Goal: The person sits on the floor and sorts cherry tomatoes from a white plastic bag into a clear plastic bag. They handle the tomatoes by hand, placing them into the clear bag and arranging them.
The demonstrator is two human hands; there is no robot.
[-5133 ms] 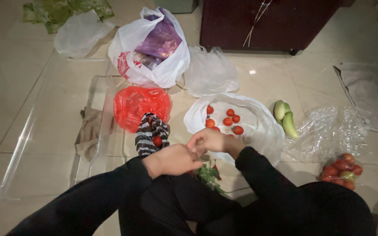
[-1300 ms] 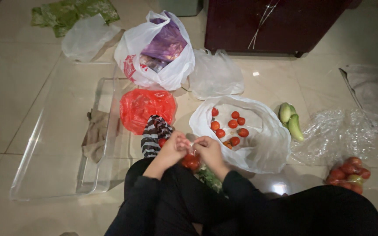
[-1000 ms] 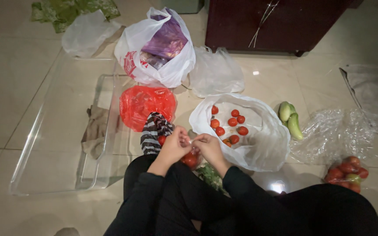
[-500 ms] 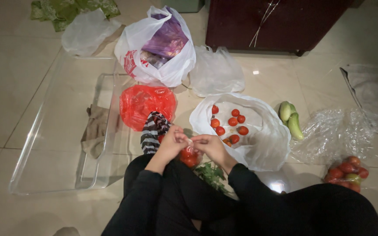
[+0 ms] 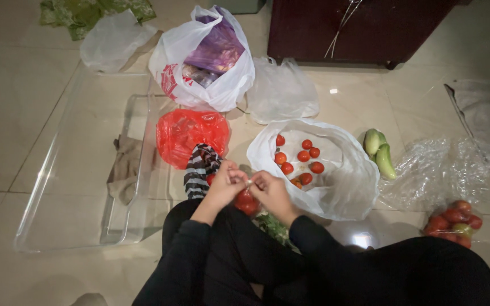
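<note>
My left hand and my right hand meet fingertip to fingertip over my lap, both pinching the top of a small clear bag of red tomatoes that hangs between them. Just beyond my right hand lies an open white plastic bag with several small red tomatoes loose in it. A striped black-and-white bag sits by my left hand. Green herbs lie under my right wrist.
A red plastic bag and a white bag with purple contents lie further off. A clear plastic tray holds a brown cloth. Pale green squash, crumpled clear wrap, a bag of large tomatoes and a dark cabinet are to the right.
My hands came together over the small bag of tomatoes and stay pinched at its top. Five seconds ago they were higher, with no tomato bag showing between them.
</note>
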